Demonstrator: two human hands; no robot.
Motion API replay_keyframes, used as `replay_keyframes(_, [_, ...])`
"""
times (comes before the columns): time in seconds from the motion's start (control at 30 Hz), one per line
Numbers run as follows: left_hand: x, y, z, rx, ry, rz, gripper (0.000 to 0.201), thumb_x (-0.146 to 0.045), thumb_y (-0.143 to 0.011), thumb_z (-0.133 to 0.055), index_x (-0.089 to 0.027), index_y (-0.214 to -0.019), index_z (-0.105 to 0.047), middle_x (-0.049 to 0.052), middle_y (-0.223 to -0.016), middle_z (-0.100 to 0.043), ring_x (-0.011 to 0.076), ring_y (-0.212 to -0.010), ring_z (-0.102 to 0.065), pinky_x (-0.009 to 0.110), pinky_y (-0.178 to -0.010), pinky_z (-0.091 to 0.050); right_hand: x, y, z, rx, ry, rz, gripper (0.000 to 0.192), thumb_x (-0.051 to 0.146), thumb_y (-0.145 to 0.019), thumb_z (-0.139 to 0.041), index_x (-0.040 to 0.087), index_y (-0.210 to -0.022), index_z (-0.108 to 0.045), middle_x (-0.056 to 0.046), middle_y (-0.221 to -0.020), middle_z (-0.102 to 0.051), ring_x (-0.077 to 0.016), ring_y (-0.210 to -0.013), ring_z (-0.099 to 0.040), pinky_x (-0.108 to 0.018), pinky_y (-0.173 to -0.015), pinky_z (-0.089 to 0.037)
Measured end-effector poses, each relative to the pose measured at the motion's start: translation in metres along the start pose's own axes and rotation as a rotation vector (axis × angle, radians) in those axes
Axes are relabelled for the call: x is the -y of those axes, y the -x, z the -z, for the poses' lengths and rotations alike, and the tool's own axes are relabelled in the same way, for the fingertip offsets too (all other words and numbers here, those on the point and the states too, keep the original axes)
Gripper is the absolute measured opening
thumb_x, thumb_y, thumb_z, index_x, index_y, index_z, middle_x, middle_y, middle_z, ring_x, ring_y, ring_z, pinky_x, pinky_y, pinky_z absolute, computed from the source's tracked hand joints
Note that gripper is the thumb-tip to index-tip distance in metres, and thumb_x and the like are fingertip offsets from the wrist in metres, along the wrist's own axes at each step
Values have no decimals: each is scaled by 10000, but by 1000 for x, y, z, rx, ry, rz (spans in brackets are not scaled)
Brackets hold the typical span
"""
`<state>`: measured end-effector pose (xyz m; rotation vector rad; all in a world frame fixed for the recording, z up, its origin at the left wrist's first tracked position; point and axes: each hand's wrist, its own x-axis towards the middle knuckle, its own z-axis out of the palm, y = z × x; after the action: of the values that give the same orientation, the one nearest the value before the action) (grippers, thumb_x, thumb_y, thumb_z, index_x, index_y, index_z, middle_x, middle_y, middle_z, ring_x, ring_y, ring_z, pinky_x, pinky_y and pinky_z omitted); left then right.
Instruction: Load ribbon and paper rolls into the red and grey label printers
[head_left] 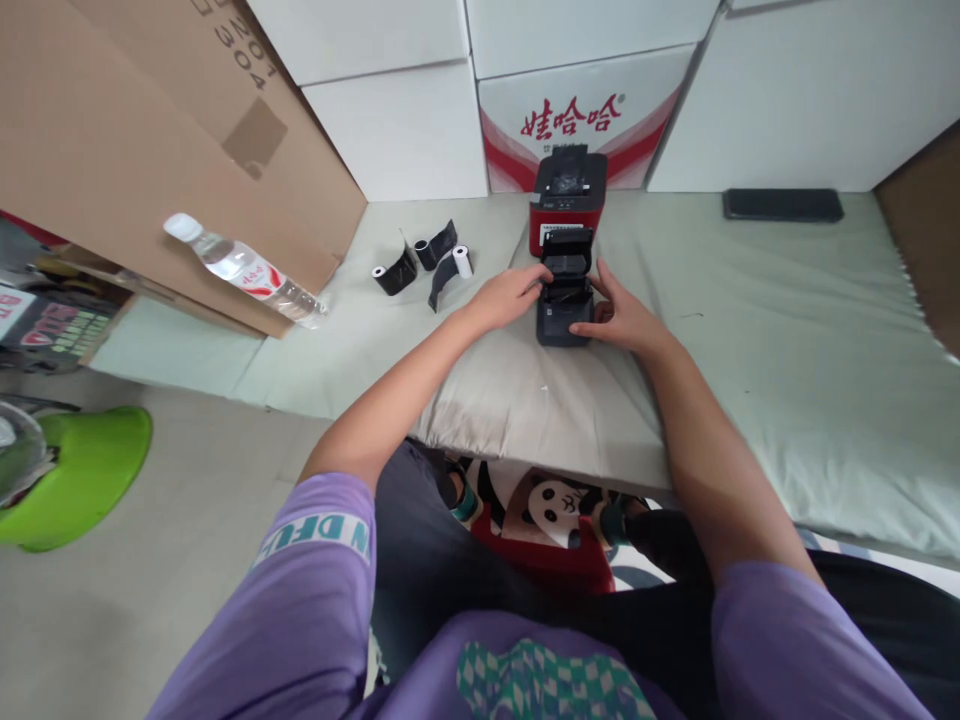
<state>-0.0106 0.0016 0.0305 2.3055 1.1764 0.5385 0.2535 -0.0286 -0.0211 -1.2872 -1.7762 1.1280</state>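
Cardboard box (150, 130) leans at far left, with a plastic water bottle (240, 268) lying tilted against it. Further right, small paper rolls (424, 262) and their black wrappers lie loose on the pale green mattress (787, 330).

Left hand (510, 296): fingers rest on the left edge of the dark grey printer (564, 300), at its raised lid; the grip is loose, with nothing enclosed. Right hand (621, 315): braces the printer's right side, fingers spread, thumb at the front corner (a steadying contact, not a clamp).

The printer sits on the mattress just in front of a red printer (568, 205), apparently touching it or nearly so.

Hazards, as judged:
- Soft bedding gives no firm base; pressing on the lid may tip the unit
- Fingertips near the hinge may be pinched
- Loose rolls may roll off toward the floor
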Motion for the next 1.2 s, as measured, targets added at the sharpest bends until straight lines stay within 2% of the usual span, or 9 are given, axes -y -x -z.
replay_keyframes(0.17, [-11,-29,11,72,-123,-33,411,-132,-965,-484,-231,-1219,-792,66,-1255,-794,235,-1174,-724,336,-1052,-512,-2,-1,-4,-10,-9,18,1493,740,-618,-901,379,-1742,12,-106,-1802,-266,-291,-950,-739,-523,-831,-677])
replay_keyframes(0.37, [-27,-67,12,256,-368,-39,349,-176,-827,-712,-231,-1144,-846,69,-1130,-827,242,-1050,-754,318,-896,-537,-10,-9,-4,-29,-98,-1,1379,709,-756,-801,400,-1716,140,-80,-1793,-301,-228,-855,-708,-387,-590,-654])
replay_keyframes(0.57, [-40,-79,2,276,-577,-49,451,-96,-759,-732,-289,-1148,-854,61,-1052,-832,275,-1076,-752,348,-895,-528,-12,-10,-6,-50,-147,-1,1306,705,-796,-741,379,-1726,116,-88,-1774,-345,-185,-758,-685,-354,-519,-621])
replay_keyframes(0.67, [-39,-80,4,274,-539,-68,404,-110,-760,-751,-263,-1119,-856,78,-1053,-818,295,-1087,-741,369,-900,-520,-13,-10,-6,-65,-152,1,1309,717,-792,-735,373,-1728,113,-94,-1767,-358,-165,-728,-664,-328,-495,-585])
replay_keyframes(0.73, [-32,-77,13,191,-391,-106,389,-152,-765,-778,-238,-1139,-841,75,-1066,-800,282,-1077,-730,371,-915,-519,-14,-11,-6,-57,-161,2,1298,732,-794,-728,395,-1724,113,-86,-1768,-359,-164,-725,-662,-330,-496,-584])
replay_keyframes(0.8, [-21,-67,26,17,-204,-127,393,-182,-780,-792,-195,-1172,-815,80,-1085,-771,263,-1048,-715,372,-919,-523,-15,-12,-5,-43,-171,8,1306,752,-790,-727,402,-1722,118,-85,-1769,-356,-167,-730,-668,-331,-496,-586])
replay_keyframes(0.97, [14,-7,56,-384,214,-17,408,-240,-770,-870,-162,-1154,-754,48,-955,-690,209,-909,-679,319,-810,-535,-15,-12,-6,-46,-172,10,1327,765,-784,-735,376,-1729,111,-110,-1765,-361,-165,-737,-678,-318,-487,-592])
replay_keyframes(1.1, [42,47,70,-503,344,99,406,-251,-748,-896,-180,-1099,-705,24,-883,-640,186,-859,-667,290,-755,-541,-15,-11,-7,-81,-169,10,1279,738,-809,-718,365,-1737,80,-109,-1761,-371,-190,-758,-696,-346,-497,-614])
replay_keyframes(1.2, [58,69,76,-568,311,156,426,-210,-724,-904,-188,-1072,-659,24,-918,-641,184,-875,-674,306,-784,-563,-14,-10,-7,-89,-163,3,1271,733,-813,-712,360,-1736,78,-114,-1759,-373,-211,-769,-711,-371,-516,-627])
